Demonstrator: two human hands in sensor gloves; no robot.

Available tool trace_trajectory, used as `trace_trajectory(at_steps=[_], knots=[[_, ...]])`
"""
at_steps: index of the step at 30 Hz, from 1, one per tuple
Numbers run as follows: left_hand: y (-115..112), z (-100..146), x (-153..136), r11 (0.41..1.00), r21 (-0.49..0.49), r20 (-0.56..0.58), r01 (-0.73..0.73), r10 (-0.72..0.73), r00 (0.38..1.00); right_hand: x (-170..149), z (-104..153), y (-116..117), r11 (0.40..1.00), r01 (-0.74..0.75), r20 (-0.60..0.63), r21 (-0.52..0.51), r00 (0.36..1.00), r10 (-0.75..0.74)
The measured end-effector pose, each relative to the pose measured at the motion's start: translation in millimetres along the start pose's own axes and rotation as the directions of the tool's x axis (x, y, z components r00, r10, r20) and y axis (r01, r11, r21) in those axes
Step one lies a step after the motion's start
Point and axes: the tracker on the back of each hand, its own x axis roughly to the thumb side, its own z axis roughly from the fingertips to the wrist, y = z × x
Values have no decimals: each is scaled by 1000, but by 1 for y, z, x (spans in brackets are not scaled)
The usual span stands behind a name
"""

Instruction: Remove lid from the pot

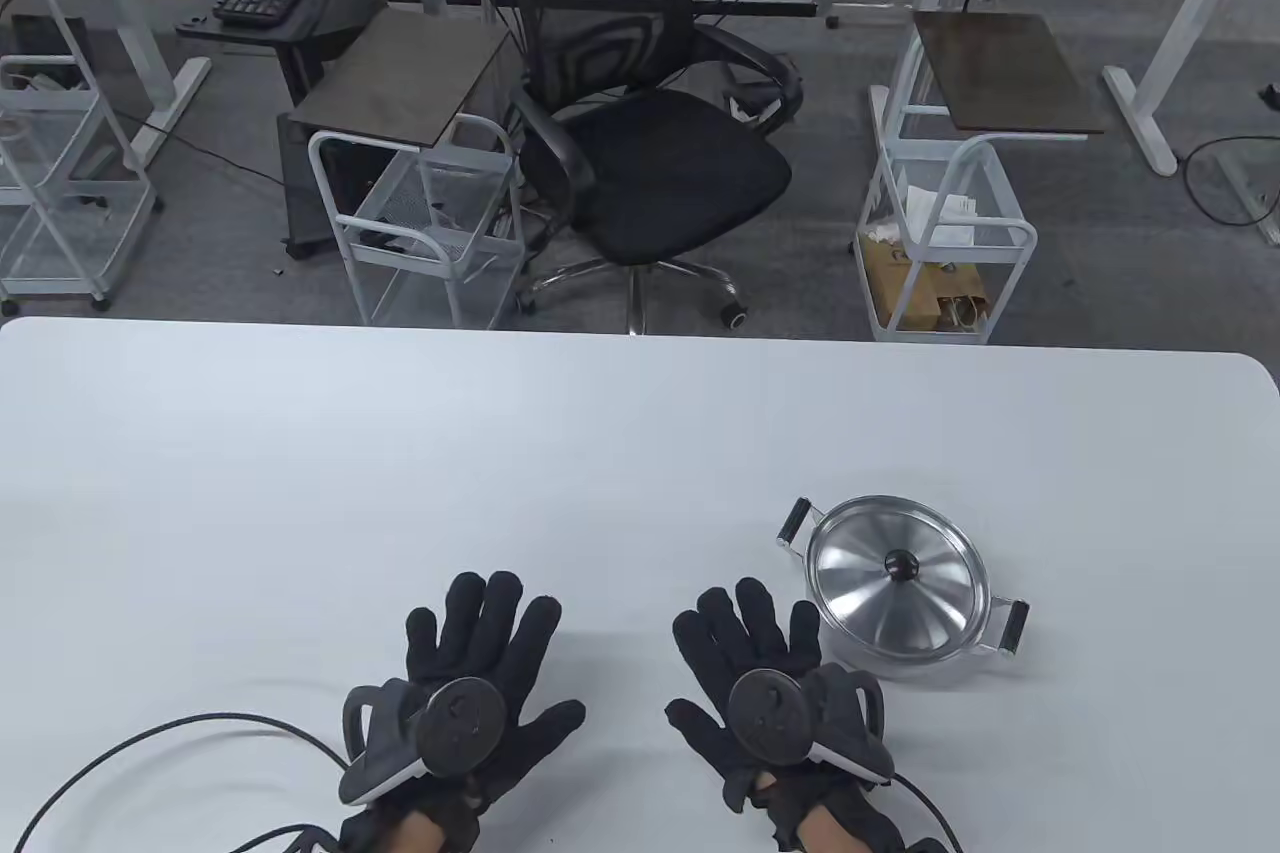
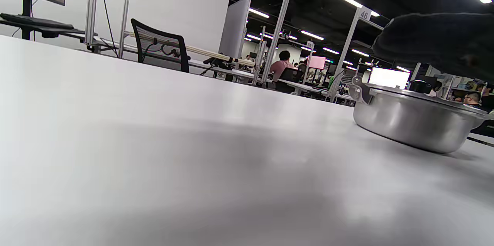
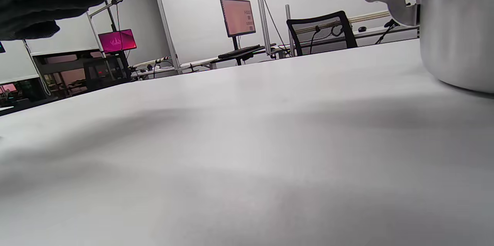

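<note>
A small steel pot [image 1: 905, 658] with two black side handles stands on the white table at the right front. Its shiny lid [image 1: 895, 583] sits closed on it, with a black knob [image 1: 903, 566] in the middle. My right hand [image 1: 760, 653] lies flat and open on the table just left of the pot, holding nothing. My left hand [image 1: 485, 658] lies flat and open further left, also holding nothing. The pot shows at the right of the left wrist view [image 2: 413, 126] and at the right edge of the right wrist view [image 3: 459, 33].
The white table [image 1: 500, 453] stretches wide behind and left of the hands. Black cables [image 1: 150, 743] trail from the gloves at the front edge. An office chair [image 1: 650, 143] and wire carts stand beyond the table's far edge.
</note>
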Motion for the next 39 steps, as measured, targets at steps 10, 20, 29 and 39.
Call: trace_trajectory(at_steps=[10,20,29,39], knots=[[4,2,-10,999,33,-35,-43,44,998,-4,1,-6,998,37,-4,-47,999,-38],[7,2,-13,996,63,-47,-71,74,996,-3,5,-11,998,15,19,-65,1000,-14],[6,0,-13,994,56,-57,-97,100,993,-31,25,-75,955,-35,-65,-295,998,17],[3,-2,-18,993,37,-91,-108,111,990,-134,47,-110,913,5,-345,-408,925,-159]])
